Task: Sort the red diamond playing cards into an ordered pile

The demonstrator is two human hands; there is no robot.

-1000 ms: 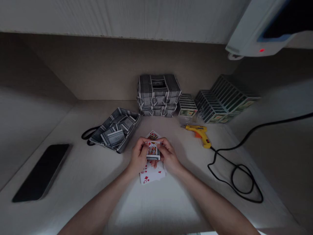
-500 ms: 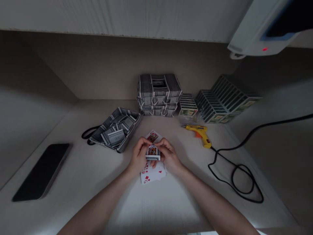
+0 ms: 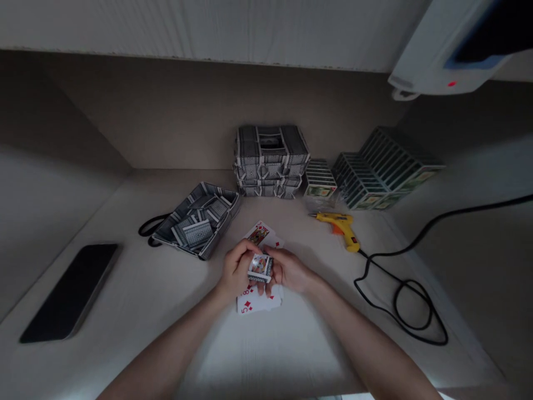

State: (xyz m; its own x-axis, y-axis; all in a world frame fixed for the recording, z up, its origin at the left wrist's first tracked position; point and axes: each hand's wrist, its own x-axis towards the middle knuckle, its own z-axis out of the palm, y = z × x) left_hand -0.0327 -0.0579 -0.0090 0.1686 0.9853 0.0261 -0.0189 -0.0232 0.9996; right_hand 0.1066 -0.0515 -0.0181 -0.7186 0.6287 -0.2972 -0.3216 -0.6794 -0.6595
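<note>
Item: one folded card (image 3: 260, 266), court face up, with patterned edge strips toward the wearer. It lay between both hands, above the tabletop (image 3: 258, 355), and served as the dial's centre.

Left hand (image 3: 236, 266), at nine o'clock: nearly closed, gripping the card's left side between thumb and fingers.

Right hand (image 3: 288, 270), at three: partly curled, thumb at the card's upper right corner, fingers beneath, apparently as a support, so that the piece could be steadied from two sides.

Loose cards (image 3: 259, 301), at six: face up, overlapping, partly hidden by the hands. A court card (image 3: 259, 234) showed at twelve. All lay close, presumably for easy reach.

Open tray (image 3: 220, 236), at ten: card-patterned walls, which seemed to keep its folded pieces (image 3: 197, 233) together.

Card-patterned box (image 3: 270, 161), at twelve: handled, set back, likely to leave working room.

Ribbed blocks (image 3: 375, 178), between one and two: stood toward the rear.

Glue gun (image 3: 343, 228), yellow, at two: laid on its side, nozzle pointing left, its cord (image 3: 410, 330) looped toward four.

Phone (image 3: 69, 294), near nine: flat, dark-screened, well apart.
</note>
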